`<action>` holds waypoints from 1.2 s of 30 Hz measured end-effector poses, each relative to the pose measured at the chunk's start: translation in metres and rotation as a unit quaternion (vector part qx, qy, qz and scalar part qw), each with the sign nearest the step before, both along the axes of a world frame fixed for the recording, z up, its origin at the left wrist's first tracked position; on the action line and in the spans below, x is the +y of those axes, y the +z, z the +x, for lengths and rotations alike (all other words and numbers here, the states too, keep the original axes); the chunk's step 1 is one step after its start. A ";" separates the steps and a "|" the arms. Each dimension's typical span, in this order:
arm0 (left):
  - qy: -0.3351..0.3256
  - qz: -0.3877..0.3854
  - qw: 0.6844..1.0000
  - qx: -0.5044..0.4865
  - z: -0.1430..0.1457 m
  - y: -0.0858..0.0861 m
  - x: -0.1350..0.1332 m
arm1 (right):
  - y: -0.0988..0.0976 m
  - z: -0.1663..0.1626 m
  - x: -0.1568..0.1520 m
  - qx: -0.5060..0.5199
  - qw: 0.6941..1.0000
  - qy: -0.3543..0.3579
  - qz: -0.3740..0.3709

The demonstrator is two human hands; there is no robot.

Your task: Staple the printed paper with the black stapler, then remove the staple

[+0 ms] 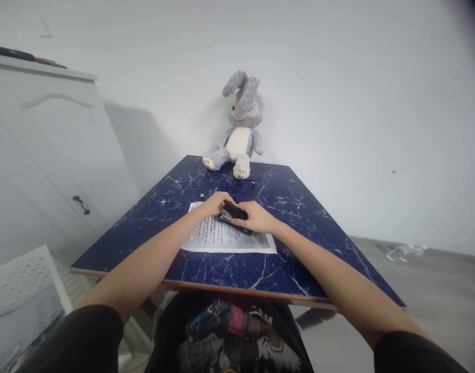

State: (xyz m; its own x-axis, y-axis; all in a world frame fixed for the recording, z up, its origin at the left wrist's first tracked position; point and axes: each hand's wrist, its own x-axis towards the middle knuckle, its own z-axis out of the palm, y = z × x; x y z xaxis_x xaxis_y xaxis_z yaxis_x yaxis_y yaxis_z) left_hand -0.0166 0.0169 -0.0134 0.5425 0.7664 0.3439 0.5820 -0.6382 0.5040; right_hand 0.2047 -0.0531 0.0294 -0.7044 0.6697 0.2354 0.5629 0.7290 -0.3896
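Note:
My right hand (pixel 257 216) is wrapped round a black stapler (pixel 236 211) from its right side. The stapler lies slanted over the top part of a printed sheet of paper (pixel 212 238), with a gap showing between its upper arm and its base. My left hand (pixel 219 201) is closed at the stapler's far left end, by the paper's upper edge. Its fingertips are hidden, so what they pinch does not show. Just left of that hand, a tiny grey block (pixel 201 196) lies on the table.
The dark blue marbled table (pixel 159 212) reaches back to a white wall. A grey plush rabbit (pixel 239 129) sits at its far edge. A white cabinet (pixel 58 145) stands at left, above a white perforated stand (pixel 23 280). Clear plastic (pixel 404 252) lies on the floor at right.

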 end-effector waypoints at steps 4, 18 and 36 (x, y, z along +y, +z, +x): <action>0.012 -0.034 0.999 -0.013 0.000 0.000 0.003 | -0.009 -0.017 -0.010 -0.015 1.000 0.008 -0.014; 0.009 -0.101 0.985 -0.139 0.013 0.002 -0.001 | 0.005 0.029 0.011 -0.085 0.995 0.047 -0.025; -0.028 -0.311 0.905 -0.288 0.019 -0.008 0.000 | 0.009 0.091 0.041 -0.035 0.901 0.139 -0.409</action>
State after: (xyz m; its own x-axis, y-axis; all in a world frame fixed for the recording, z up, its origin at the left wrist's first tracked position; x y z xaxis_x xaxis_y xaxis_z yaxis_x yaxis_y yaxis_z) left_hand 0.0028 0.0174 -0.0212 0.4547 0.8857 0.0935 0.0839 -0.1471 0.9856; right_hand 0.2960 -0.0124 0.0387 -0.8661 0.3937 -0.3079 0.4458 0.3301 -0.8320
